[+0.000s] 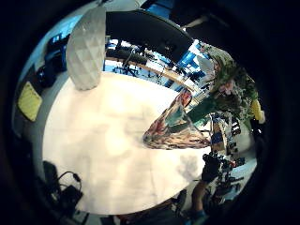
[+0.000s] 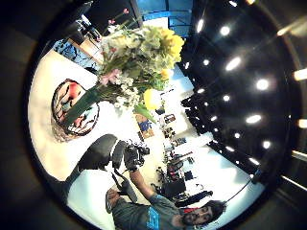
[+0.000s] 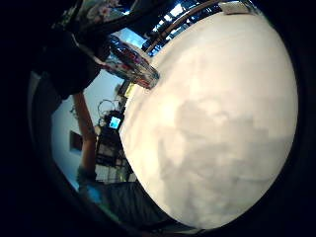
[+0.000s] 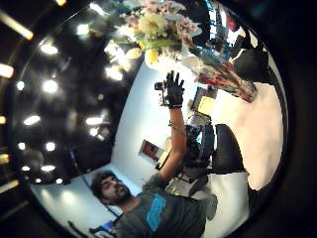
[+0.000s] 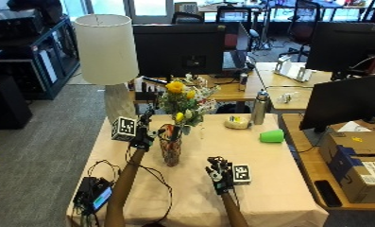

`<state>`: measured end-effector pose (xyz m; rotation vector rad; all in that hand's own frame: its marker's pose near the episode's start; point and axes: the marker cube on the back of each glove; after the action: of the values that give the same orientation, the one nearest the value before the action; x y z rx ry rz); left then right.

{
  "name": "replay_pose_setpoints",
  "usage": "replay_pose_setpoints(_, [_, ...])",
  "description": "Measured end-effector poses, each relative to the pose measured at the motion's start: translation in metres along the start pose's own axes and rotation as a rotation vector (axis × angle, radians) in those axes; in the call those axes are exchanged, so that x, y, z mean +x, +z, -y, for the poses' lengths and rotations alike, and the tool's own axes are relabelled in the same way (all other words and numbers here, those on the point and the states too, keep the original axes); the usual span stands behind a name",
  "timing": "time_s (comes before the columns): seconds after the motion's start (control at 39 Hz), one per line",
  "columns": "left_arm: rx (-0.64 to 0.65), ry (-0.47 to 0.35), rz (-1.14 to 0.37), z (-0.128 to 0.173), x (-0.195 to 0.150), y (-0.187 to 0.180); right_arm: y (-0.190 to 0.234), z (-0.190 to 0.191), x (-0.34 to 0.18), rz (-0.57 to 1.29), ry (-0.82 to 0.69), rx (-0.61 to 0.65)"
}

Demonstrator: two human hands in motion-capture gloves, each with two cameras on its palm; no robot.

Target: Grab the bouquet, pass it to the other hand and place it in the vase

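- Bouquet (image 5: 183,101) of yellow, white and pink flowers stands upright with its stems down in the patterned vase (image 5: 170,149) on the counter (image 5: 275,189).
- Left hand (image 5: 143,134) is raised just beside the vase rim and the stems; its fingers are spread and hold nothing.
- Right hand (image 5: 219,174) hovers low over the counter, apart from the vase, fingers loosely spread and empty.
- White lamp (image 5: 108,52) stands behind the vase; a green cup (image 5: 272,136) lies toward the far right.
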<state>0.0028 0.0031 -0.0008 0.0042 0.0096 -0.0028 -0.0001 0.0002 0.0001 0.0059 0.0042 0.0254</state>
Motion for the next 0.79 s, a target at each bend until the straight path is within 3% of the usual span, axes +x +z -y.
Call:
replay_pose_setpoints(0.23, [0.002, 0.005, -0.027, -0.014, 0.013, -0.002, 0.002, -0.002, -0.004, -0.016, 0.150, 0.005])
replay_pose_setpoints(0.46, [0.017, 0.030, 0.008, -0.017, 0.013, 0.002, 0.006, 0.013, 0.030, -0.022, -0.050, -0.004])
replay_pose_setpoints(0.59, [0.012, 0.023, -0.002, -0.016, 0.020, 0.002, 0.002, 0.008, 0.030, 0.009, 0.029, -0.001])
replay_pose_setpoints(0.72, [0.005, 0.157, -0.140, -0.012, 0.031, 0.004, -0.002, 0.010, 0.062, 0.057, 0.040, 0.009])
replay_pose_setpoints(0.79, [-0.001, 0.053, -0.042, -0.011, 0.021, 0.001, -0.003, 0.008, 0.056, 0.096, 0.060, 0.004])
